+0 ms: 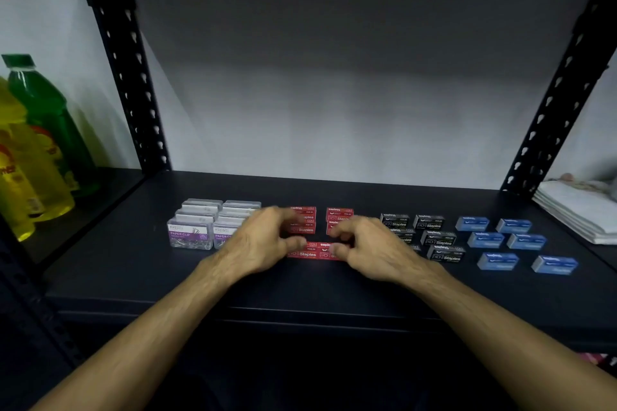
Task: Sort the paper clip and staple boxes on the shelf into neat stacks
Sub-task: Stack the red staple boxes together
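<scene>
Two red staple boxes (315, 250) lie end to end at the front of the dark shelf (300, 284). My left hand (263, 243) grips their left end and my right hand (370, 247) grips their right end. Behind them more red staple boxes stand in two columns (339, 214). Clear paper clip boxes (190, 233) sit in two rows at the left, partly hidden by my left hand. Black staple boxes (439, 238) lie right of the red ones, and blue staple boxes (499, 238) lie spread out further right.
Green and yellow bottles (40, 150) stand in the neighbouring bay at the left. Folded white cloths (581, 210) lie at the right end. Black perforated uprights (133, 77) frame the bay, with a white wall behind.
</scene>
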